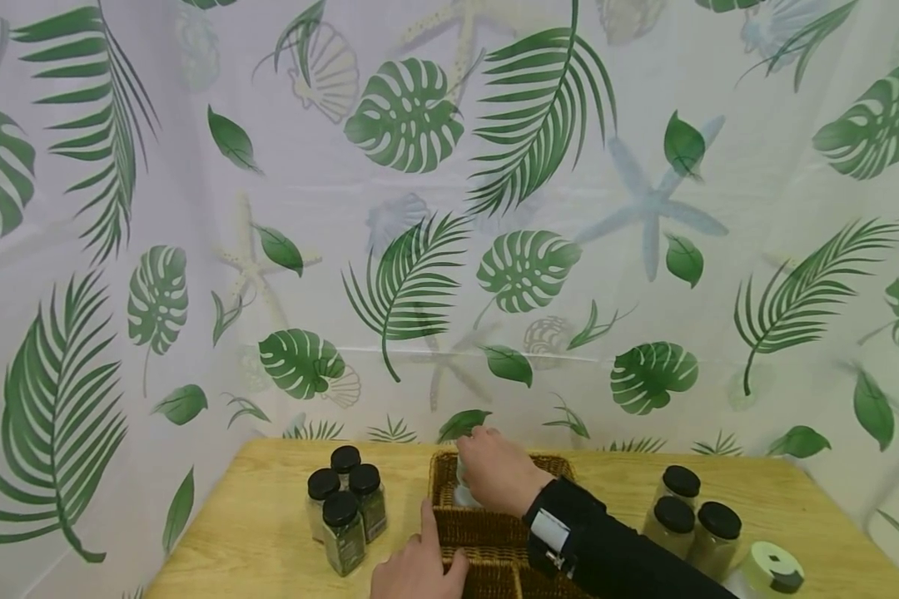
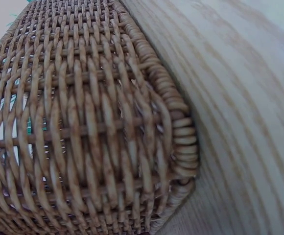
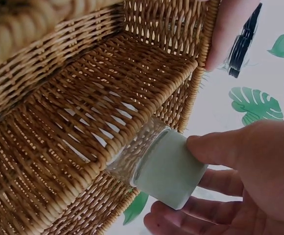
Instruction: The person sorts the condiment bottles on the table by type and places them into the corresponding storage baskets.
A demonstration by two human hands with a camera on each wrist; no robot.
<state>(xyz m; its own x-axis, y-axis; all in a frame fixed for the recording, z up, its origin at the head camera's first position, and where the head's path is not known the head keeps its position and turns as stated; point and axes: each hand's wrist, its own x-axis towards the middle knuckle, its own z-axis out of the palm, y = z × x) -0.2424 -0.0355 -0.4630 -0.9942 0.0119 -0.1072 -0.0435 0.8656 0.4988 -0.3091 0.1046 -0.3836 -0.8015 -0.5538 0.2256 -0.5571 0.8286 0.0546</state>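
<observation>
A wicker basket [image 1: 479,526] [image 2: 83,127] [image 3: 73,122] stands in the middle of the wooden table [image 1: 255,516]. My right hand [image 1: 490,470] [image 3: 240,171] reaches into its far compartment. Thumb and fingers there grip a small glass jar with a pale green lid [image 1: 463,492] [image 3: 166,169], which is tilted against the basket's woven floor. At the basket's front left corner rests my left hand [image 1: 419,566], its index finger [image 1: 427,520] [image 3: 225,34] straight along the basket's side and its thumb at the rim. The left wrist view shows only the basket's outer wall and the table [image 2: 245,98].
Several black-lidded spice jars [image 1: 342,503] stand left of the basket and three more [image 1: 685,516] to its right. Another green-lidded jar [image 1: 772,570] sits at the front right. A leaf-print curtain [image 1: 449,249] hangs close behind the table.
</observation>
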